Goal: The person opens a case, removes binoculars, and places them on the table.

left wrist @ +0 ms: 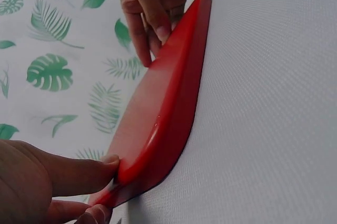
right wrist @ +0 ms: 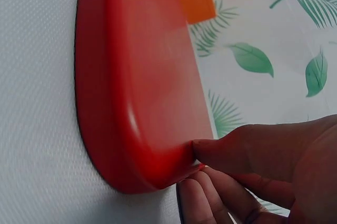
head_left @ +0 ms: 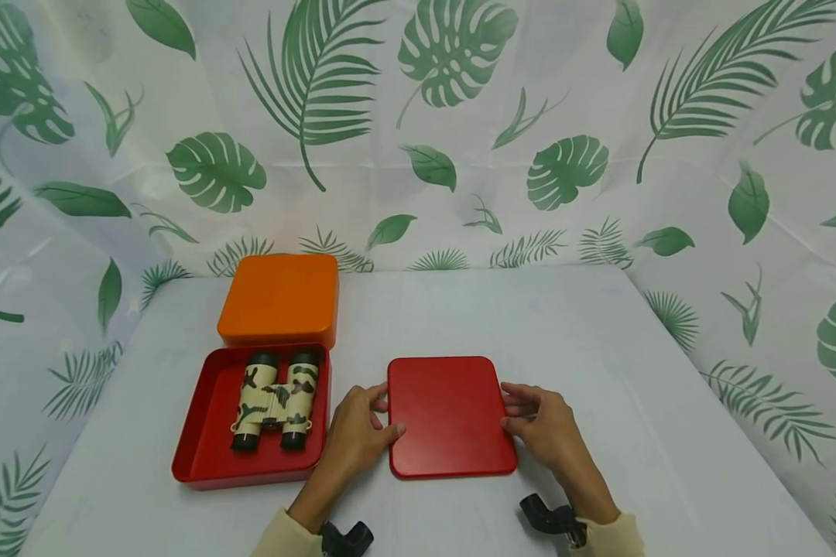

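A flat red lid [head_left: 453,418] with rounded corners lies on the white table, its smooth face up. My left hand [head_left: 362,429] grips its left edge, thumb on the top rim and fingers against the side. At the opposite edge my right hand [head_left: 545,424] pinches the lid, the thumb [right wrist: 221,153] at the upper rim and the fingers curled lower down. Left of my left hand stands an open red box [head_left: 205,422]. Inside it lie camouflage-patterned binoculars [head_left: 273,398] with black ends, toward the box's right side.
An orange box-like piece [head_left: 279,300] sits directly behind the red box, close against its back edge. The white table [head_left: 564,325] runs back to a leaf-printed curtain [head_left: 474,178] that also hangs along both sides.
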Tool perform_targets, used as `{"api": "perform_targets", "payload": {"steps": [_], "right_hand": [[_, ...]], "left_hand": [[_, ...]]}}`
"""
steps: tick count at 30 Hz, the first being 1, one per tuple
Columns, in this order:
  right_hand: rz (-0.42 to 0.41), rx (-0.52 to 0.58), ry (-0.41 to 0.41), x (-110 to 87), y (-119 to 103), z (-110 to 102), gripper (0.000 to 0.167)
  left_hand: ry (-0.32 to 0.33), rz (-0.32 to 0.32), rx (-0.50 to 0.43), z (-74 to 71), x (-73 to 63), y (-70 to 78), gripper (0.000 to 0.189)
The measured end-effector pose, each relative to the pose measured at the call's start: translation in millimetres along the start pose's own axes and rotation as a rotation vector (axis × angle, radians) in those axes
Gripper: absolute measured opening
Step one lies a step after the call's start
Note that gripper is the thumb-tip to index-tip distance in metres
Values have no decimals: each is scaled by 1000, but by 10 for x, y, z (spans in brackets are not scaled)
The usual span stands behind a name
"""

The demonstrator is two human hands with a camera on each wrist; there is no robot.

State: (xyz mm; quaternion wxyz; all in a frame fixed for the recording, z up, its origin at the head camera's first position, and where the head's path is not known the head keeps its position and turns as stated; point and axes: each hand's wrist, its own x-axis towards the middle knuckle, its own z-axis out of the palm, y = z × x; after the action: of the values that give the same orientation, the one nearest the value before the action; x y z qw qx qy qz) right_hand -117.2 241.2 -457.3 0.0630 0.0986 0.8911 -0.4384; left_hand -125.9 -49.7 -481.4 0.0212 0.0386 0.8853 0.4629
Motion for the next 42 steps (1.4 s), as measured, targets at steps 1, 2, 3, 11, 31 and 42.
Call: {"api": "perform_targets", "payload": {"steps": [1, 2, 3, 11, 31, 42], "right_hand": [[-2, -6, 0, 0, -2, 2, 55], [-5, -15, 2, 1, -3, 6, 54], [-8, -24, 5, 2, -6, 11, 54], [-41, -116, 50, -15, -50, 59, 56], [-180, -316, 163, -108, -331, 128, 68], [-383, -330, 125, -139, -487, 291, 86]], "left_hand": [[1, 0, 7, 0, -2, 3, 69], [2, 2, 16, 1, -5, 7, 69], [3, 8, 25, 5, -8, 11, 69], [26, 21, 110, 34, -75, 78, 69], [169, 275, 333, -89, -224, 285, 59], [123, 300, 361, -426, -301, 319, 66]]}}
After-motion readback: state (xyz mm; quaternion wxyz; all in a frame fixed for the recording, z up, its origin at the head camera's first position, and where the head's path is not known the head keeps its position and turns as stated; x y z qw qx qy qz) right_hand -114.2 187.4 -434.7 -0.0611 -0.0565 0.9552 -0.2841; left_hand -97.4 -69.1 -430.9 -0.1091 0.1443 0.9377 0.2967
